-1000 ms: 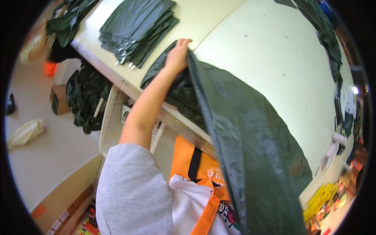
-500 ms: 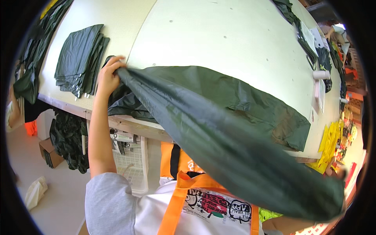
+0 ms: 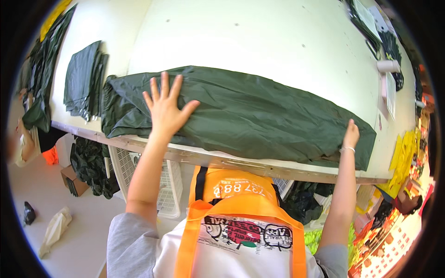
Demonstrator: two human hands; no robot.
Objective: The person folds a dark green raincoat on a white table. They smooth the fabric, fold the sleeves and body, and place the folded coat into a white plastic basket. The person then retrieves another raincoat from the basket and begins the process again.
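Note:
A long, dark green garment (image 3: 259, 116) of thin, slightly shiny fabric lies along the near edge of the table, folded lengthwise. Its left end is gathered and wrinkled, its right end flat. My left hand (image 3: 168, 111) lies palm down on the left part of the fabric, fingers spread wide. Toward the other end, my right hand (image 3: 351, 135) touches the garment with its fingers drawn together. Those fingers are partly hidden, and they seem to close on the cloth.
Folded dark green pieces (image 3: 82, 81) are stacked on the table (image 3: 208, 39) to the left. More dark fabric (image 3: 48, 69) hangs beyond them. A white spool (image 3: 388, 66) stands at the right. Beneath the edge are a white plastic basket (image 3: 169, 185) and a cardboard box (image 3: 74, 180).
The upper layer, held stretched in the air by both hands, now lies flat on the table. My left hand let go and spread out on it; my right hand moved up onto the table.

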